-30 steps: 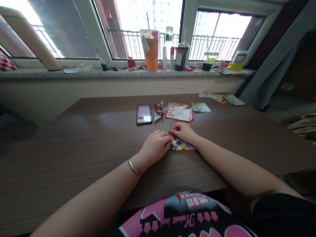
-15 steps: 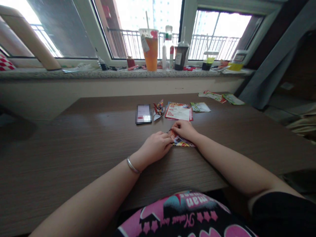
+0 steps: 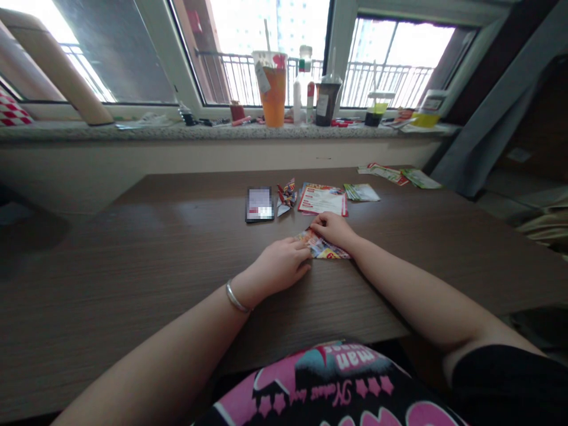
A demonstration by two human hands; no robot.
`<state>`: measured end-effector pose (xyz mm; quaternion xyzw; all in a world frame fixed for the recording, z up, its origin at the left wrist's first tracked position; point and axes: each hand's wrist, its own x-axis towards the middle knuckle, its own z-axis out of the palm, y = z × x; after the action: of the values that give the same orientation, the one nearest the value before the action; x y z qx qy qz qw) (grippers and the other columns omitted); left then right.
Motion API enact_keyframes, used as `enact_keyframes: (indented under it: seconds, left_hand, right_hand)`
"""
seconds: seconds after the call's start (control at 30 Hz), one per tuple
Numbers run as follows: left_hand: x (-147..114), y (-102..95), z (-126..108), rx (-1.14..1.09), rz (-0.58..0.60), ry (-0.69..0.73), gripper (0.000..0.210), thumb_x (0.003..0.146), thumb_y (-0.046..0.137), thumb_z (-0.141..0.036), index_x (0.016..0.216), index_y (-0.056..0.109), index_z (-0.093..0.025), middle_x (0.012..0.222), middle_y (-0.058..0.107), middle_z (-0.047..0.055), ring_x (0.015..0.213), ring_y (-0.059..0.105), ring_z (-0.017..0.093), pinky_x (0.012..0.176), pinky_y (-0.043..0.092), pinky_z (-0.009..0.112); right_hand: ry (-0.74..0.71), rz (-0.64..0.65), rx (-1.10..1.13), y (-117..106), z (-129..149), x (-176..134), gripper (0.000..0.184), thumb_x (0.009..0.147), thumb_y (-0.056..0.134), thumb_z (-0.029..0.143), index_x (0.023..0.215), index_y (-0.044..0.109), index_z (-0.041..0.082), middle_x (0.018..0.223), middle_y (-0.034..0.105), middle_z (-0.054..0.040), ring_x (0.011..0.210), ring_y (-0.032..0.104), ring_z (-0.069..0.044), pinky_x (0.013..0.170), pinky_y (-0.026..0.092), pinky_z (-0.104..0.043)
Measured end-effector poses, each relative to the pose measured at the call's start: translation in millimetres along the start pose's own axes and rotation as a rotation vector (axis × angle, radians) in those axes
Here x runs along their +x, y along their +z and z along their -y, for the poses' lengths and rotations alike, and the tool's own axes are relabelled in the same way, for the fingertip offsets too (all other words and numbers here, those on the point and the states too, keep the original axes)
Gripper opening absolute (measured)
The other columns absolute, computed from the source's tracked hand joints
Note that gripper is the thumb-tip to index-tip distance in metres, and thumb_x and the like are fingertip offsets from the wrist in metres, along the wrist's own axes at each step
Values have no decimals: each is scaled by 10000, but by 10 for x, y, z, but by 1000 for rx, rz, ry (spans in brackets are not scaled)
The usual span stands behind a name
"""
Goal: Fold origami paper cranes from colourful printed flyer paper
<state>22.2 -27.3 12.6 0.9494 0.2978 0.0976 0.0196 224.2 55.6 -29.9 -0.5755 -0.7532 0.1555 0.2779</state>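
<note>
Covering the left end of the paper, the fingers of the left hand lie outstretched side by side, with the thumb apart from them, nearer the body. The right hand bends over the far side, its thumb and forefinger drawn narrow at the paper's edge; the tips are too small to tell whether they pinch it. The paper lies on the surface between both hands, its bright print showing from the left fingers to beside the right wrist. Just beyond the right hand are the sheets. To their left sits a folded piece, with the phone just beside it; to their right lie the cards. A bangle circles the left wrist.
</note>
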Motion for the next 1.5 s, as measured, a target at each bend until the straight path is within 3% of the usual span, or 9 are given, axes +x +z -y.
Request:
enact_keyframes:
  seconds: [0.27, 0.5, 0.67, 0.77, 0.9, 1.0, 1.1, 1.27, 1.5]
  left_hand:
    - [-15, -29, 13, 13, 47, 29, 191, 891, 557, -246, 1030, 664, -171, 1072, 670, 77, 1024, 607, 240, 952, 472, 400]
    - [-72, -31, -22, 22, 83, -37, 306, 888, 540, -253, 1184, 614, -227, 1273, 618, 64, 1210, 530, 290, 1037, 372, 582]
    - [-78, -38, 10, -20, 85, -29, 328, 880, 539, -235, 1200, 610, -230, 1299, 606, 56, 1213, 532, 256, 1037, 409, 473]
    - [-64, -45, 26, -37, 78, -19, 330, 878, 538, -226, 1199, 614, -224, 1288, 611, 60, 1208, 539, 236, 1044, 415, 418]
    - [-64, -35, 40, -42, 70, -17, 326, 881, 528, -226, 1194, 617, -220, 1270, 620, 60, 1214, 539, 231, 1054, 415, 405]
    - [-74, -15, 53, -38, 64, -12, 327, 883, 519, -223, 1195, 616, -221, 1268, 624, 59, 1214, 543, 228, 1059, 417, 406]
    - [-79, 6, 68, -25, 63, -8, 338, 881, 523, -217, 1207, 612, -226, 1282, 620, 60, 1214, 548, 227, 1063, 417, 410]
    - [-76, 32, 96, -7, 33, 21, 319, 887, 522, -212, 1191, 619, -224, 1267, 630, 55, 1193, 561, 224, 1059, 424, 403]
    - [-61, 47, 104, 30, -25, 23, 325, 895, 513, -211, 1203, 615, -205, 1245, 642, 64, 1131, 582, 238, 1002, 471, 408]
  right_hand:
    - [3, -4, -10, 0, 9, -3, 139, 825, 642, 288, 763, 703, 181, 781, 681, -21, 732, 570, -146, 657, 395, -244]
    - [12, 1, 19, 6, -12, 12, 141, 813, 642, 288, 740, 696, 180, 762, 683, -18, 715, 576, -141, 656, 409, -245]
    - [54, -10, 136, -9, -12, 1, 111, 807, 641, 265, 848, 692, 174, 798, 687, -9, 721, 587, -128, 682, 438, -244]
    - [80, 21, 239, -107, -14, -38, 207, 801, 658, 276, 972, 671, 161, 811, 681, -10, 707, 591, -123, 669, 462, -240]
    - [-68, 198, 188, -344, -18, -151, 180, 795, 677, 314, 899, 695, 168, 838, 683, -28, 713, 606, -146, 692, 492, -276]
    - [-349, 288, 100, -501, 18, -258, 194, 782, 707, 318, 920, 713, 182, 1044, 669, -73, 975, 620, -198, 903, 480, -334]
    - [-496, 345, 9, -559, 87, -339, 212, 765, 735, 303, 955, 728, 211, 1234, 600, -86, 1158, 558, -227, 1037, 413, -374]
    - [-539, 391, -123, -504, 150, -389, 290, 751, 740, 267, 1035, 710, 219, 1276, 584, -93, 1189, 542, -254, 1046, 412, -408]
    - [-541, 341, -241, -475, 203, -377, 228, 835, 626, 234, 1050, 696, 205, 1200, 652, -99, 1125, 581, -246, 991, 440, -399]
